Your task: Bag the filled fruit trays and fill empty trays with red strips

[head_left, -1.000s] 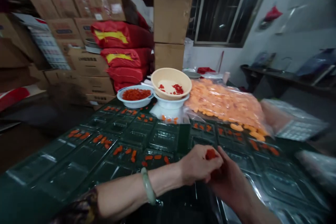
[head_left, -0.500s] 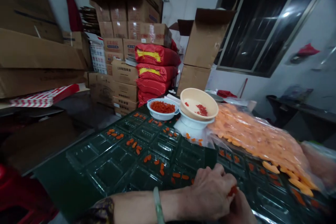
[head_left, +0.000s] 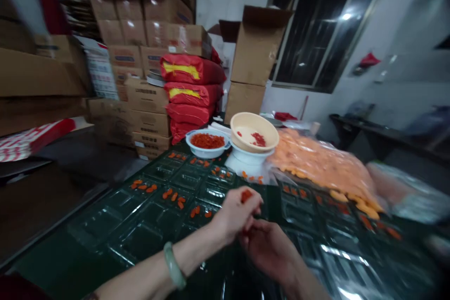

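Observation:
My left hand (head_left: 236,213), with a pale green bangle on its wrist, is closed around a clump of small orange-red pieces (head_left: 246,195) that shows at the top of the fist. My right hand (head_left: 269,246) is just below and to the right, its curled fingertips against the left hand's fingers; whatever they pinch is hidden. Both are above rows of clear plastic trays (head_left: 140,240) with moulded compartments on a dark green table. Small orange pieces (head_left: 174,197) lie in the end compartments of several trays.
Beyond the trays stand a pale blue basin (head_left: 207,152) of orange-red pieces and a cream basin (head_left: 242,137) set on a white bowl. A large clear bag of orange pieces (head_left: 316,159) lies at right. Red packages (head_left: 191,69) and cardboard boxes (head_left: 146,98) are stacked behind.
My hands have moved up and away from my body, and now show more fully. The left fist has turned so its orange-red clump is visible on top. The camera view has shifted right.

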`<state>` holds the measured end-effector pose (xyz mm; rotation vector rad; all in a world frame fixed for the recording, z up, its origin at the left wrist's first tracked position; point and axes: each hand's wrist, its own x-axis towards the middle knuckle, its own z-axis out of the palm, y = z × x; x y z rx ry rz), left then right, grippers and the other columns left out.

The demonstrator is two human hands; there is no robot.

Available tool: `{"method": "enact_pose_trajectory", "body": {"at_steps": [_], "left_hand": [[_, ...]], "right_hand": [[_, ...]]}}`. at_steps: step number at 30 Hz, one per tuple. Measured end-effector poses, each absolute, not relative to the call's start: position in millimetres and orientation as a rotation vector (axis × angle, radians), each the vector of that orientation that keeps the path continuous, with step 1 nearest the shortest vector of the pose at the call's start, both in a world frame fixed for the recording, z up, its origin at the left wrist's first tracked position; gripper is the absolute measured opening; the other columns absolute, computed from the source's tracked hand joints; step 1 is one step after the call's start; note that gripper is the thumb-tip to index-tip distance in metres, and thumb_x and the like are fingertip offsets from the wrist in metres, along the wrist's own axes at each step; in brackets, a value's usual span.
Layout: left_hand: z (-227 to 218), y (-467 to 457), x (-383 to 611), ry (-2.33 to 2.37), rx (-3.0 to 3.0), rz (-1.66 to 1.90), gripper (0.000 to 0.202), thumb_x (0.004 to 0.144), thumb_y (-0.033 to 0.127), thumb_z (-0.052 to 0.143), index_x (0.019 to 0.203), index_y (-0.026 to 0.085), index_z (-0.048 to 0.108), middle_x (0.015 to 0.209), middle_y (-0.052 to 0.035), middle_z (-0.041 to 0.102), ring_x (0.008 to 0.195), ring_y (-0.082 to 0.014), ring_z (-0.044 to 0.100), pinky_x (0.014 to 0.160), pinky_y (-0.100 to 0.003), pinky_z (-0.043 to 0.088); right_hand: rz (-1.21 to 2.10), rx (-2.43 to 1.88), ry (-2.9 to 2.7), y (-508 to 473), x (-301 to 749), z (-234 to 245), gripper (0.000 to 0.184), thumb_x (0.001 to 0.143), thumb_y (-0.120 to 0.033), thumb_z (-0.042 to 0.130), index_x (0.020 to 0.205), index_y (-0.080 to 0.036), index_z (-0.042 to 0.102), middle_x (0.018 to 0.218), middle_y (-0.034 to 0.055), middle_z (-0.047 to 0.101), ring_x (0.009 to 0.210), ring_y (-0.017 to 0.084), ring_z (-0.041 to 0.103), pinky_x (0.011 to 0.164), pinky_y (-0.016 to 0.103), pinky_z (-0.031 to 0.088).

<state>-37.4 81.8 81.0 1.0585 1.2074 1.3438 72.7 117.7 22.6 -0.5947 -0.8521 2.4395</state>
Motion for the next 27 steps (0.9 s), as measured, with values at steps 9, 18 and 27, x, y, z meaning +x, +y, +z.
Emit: {"method": "enact_pose_trajectory", "body": {"at_steps": [9, 18, 27], "left_hand": [[67, 77, -75, 1.088, 0.726, 1.211, 0.023, 0.071, 0.034, 0.068, 0.077, 0.014, 0.056, 0.057, 0.0034, 0.047, 0.035, -0.0025, 0.034, 0.030, -0.012, 0.020], [57, 81, -50, 1.000, 0.726, 1.083, 0.018, 0.071, 0.023, 0.069, 0.084, 0.013, 0.061, 0.071, -0.0039, 0.058, 0.049, -0.0126, 0.057, 0.031, -0.016, 0.036], [63, 94, -16, 0.847, 0.520, 1.045, 0.026, 0.077, 0.032, 0.056, 0.084, 0.008, 0.065, 0.077, -0.0130, 0.063, 0.053, -0.0198, 0.061, 0.029, -0.021, 0.039]], "right_hand": [[2.078, -1.075, -0.852, 104, 187, 27, 0.027, 0.062, -0.020, 0.075, 0.084, -0.008, 0.064, 0.077, 0.0101, 0.069, 0.049, 0.009, 0.056, 0.040, 0.017, 0.038], [1.522, -1.301, -0.731, 185, 343, 38, 0.022, 0.080, -0.034, 0.056, 0.067, -0.016, 0.052, 0.045, -0.0057, 0.042, 0.034, 0.004, 0.032, 0.031, 0.014, 0.023], [1.371, -1.300, -0.861, 232, 370, 43, 0.004, 0.074, -0.010, 0.054, 0.072, -0.014, 0.054, 0.060, 0.0003, 0.057, 0.035, 0.003, 0.029, 0.029, 0.013, 0.017]]}}
